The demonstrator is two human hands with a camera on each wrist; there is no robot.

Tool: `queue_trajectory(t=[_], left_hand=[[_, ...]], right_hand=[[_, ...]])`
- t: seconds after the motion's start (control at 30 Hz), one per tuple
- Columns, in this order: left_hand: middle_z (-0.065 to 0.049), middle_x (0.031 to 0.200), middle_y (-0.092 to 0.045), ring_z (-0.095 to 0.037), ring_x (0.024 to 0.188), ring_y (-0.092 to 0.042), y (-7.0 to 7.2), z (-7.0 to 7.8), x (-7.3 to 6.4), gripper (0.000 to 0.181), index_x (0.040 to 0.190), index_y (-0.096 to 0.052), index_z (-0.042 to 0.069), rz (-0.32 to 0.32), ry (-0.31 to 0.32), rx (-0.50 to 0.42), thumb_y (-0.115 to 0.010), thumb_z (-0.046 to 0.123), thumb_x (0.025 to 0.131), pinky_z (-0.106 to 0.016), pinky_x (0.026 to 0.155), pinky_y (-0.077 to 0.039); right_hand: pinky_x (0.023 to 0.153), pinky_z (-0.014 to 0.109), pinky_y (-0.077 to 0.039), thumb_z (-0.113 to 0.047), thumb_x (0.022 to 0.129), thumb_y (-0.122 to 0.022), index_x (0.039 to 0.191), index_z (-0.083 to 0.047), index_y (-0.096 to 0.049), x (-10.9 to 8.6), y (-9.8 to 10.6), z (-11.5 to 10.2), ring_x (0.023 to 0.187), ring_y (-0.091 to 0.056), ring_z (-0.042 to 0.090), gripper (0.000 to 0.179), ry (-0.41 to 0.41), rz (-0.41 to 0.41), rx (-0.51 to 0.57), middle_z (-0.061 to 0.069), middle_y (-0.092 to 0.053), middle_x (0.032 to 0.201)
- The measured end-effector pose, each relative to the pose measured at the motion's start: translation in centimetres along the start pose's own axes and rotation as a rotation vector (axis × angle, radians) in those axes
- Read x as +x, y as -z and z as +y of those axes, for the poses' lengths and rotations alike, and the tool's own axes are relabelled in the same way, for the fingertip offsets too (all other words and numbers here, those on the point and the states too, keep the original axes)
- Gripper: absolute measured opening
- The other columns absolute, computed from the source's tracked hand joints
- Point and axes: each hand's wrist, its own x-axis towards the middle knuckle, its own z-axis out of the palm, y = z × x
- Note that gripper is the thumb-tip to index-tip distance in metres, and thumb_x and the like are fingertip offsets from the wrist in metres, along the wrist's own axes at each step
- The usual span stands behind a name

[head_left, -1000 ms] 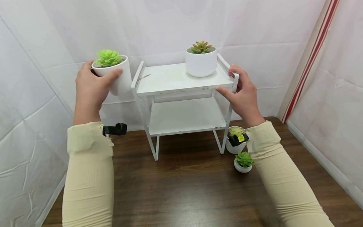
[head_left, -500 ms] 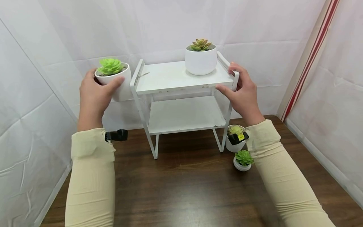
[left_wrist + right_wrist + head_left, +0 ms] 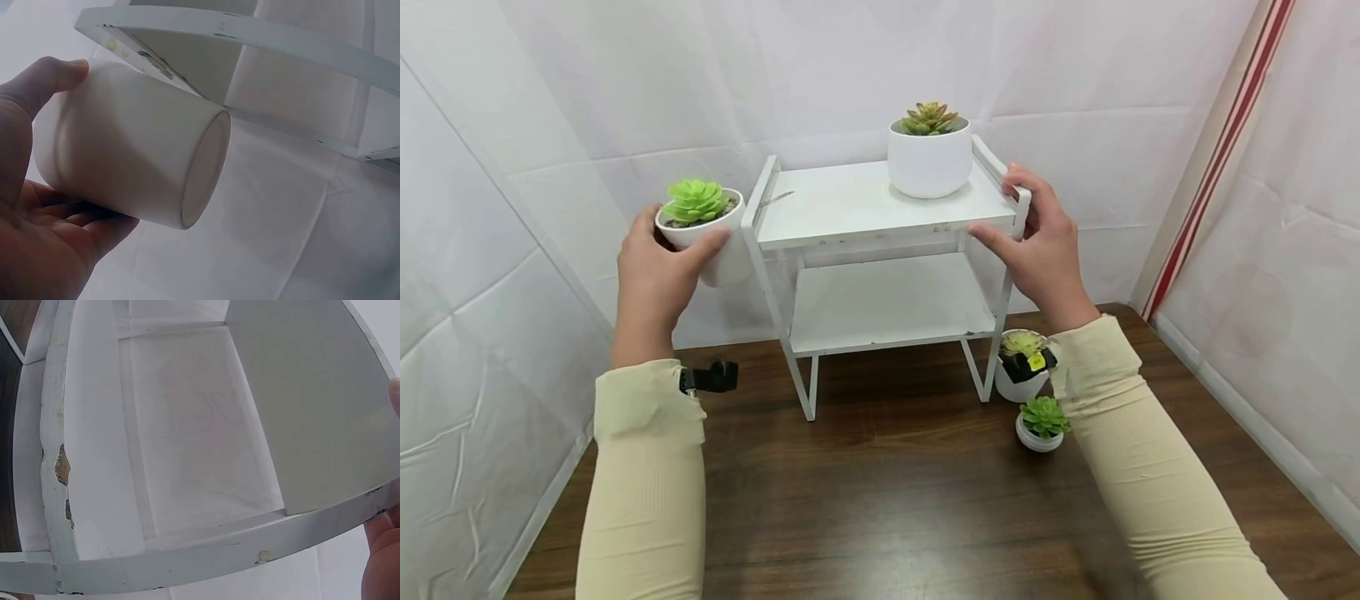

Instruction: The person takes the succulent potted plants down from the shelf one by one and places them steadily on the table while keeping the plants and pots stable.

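My left hand [image 3: 658, 283] grips a white pot [image 3: 730, 254] with a bright green succulent [image 3: 696, 202], in the air just left of the white two-tier shelf [image 3: 835, 204]. In the left wrist view, the thumb lies on one side of the pot [image 3: 137, 144] and the fingers on the other, its flat base facing away from the hand. My right hand [image 3: 1045, 242] holds the shelf's upper right end, thumb at the front edge and fingers over the side rail. A rounder white pot [image 3: 929, 162] with a reddish-green succulent stands on the right of the top tier.
Two smaller potted succulents, one in a white pot [image 3: 1018, 385] and a lower one [image 3: 1040, 435], stand by the shelf's right leg. The dark wooden table [image 3: 872, 508] carries everything. White sheeting [image 3: 820, 75] hangs close behind and on both sides.
My left hand has lowered the green succulent's pot and brought it slightly right, alongside the shelf's left side. The right hand has stayed on the shelf.
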Motion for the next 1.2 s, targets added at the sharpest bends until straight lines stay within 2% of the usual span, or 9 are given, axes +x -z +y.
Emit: queue_trajectory(t=[0.23, 0.47, 0.67, 1.2], left_hand=[[-0.008, 0.148, -0.044, -0.017, 0.127, -0.045, -0.4, -1.2, -0.4, 0.094, 0.152, -0.028, 0.015, -0.011, 0.003, -0.002, -0.071, 0.057, 0.079, -0.038, 0.104, -0.041], [-0.009, 0.147, -0.045, -0.019, 0.126, -0.046, -0.9, -2.3, -0.5, 0.093, 0.152, -0.030, 0.016, -0.017, -0.003, -0.004, -0.070, 0.058, 0.080, -0.039, 0.102, -0.041], [-0.009, 0.145, -0.046, -0.019, 0.125, -0.047, -1.1, -3.2, -1.2, 0.091, 0.151, -0.031, 0.015, -0.023, 0.003, -0.011, -0.071, 0.056, 0.080, -0.040, 0.102, -0.042], [-0.016, 0.152, -0.037, -0.030, 0.133, -0.041, -1.6, -5.8, -2.1, 0.095, 0.155, -0.021, 0.013, -0.075, 0.030, 0.031, -0.068, 0.055, 0.083, -0.048, 0.107, -0.037]], right_hand=[[0.081, 0.017, -0.049, -0.026, 0.077, -0.083, 0.135, -0.021, -0.050, 0.1, 0.0, 0.1, 0.108, -0.060, 0.015, 0.067, 0.005, 0.001, -0.005, -0.012, -0.041, 0.151], [0.079, 0.016, -0.048, -0.025, 0.078, -0.083, 0.135, -0.020, -0.050, 0.3, 0.2, 0.1, 0.105, -0.060, 0.014, 0.066, 0.004, 0.002, -0.020, -0.010, -0.041, 0.152], [0.080, 0.015, -0.048, -0.022, 0.079, -0.082, 0.134, -0.016, -0.050, 0.3, 0.2, 0.3, 0.105, -0.060, 0.015, 0.064, -0.009, -0.001, -0.009, -0.008, -0.041, 0.152], [0.080, 0.015, -0.049, -0.026, 0.077, -0.084, 0.134, -0.020, -0.052, 0.0, 0.1, 0.1, 0.105, -0.060, 0.013, 0.065, -0.001, 0.008, -0.001, -0.011, -0.042, 0.150]])
